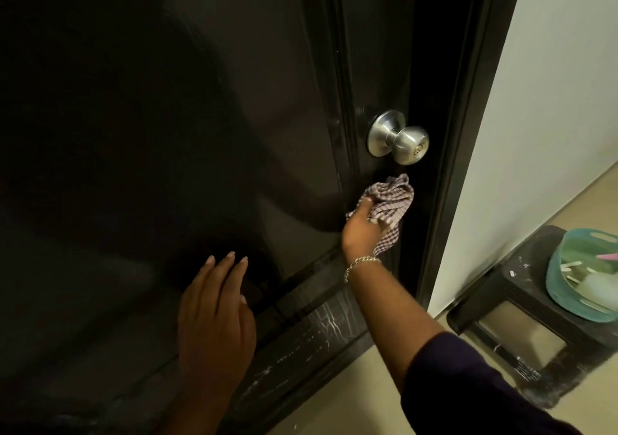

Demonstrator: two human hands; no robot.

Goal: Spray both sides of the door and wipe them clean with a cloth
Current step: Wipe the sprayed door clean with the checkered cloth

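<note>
A dark door (234,116) fills most of the view, with a silver round knob (403,140) near its right edge. My right hand (363,227) grips a bunched checked cloth (391,200) and presses it against the door just below the knob. A chain bracelet sits on that wrist. My left hand (214,311) lies flat on the lower door panel with its fingers straight. No spray bottle is clearly visible.
The door frame (461,133) meets a white wall (551,100) on the right. A dark plastic stool (521,334) stands by the wall and carries a teal basket (561,267) with items inside. The door's bottom rail (317,344) shows white scuffs above a beige floor.
</note>
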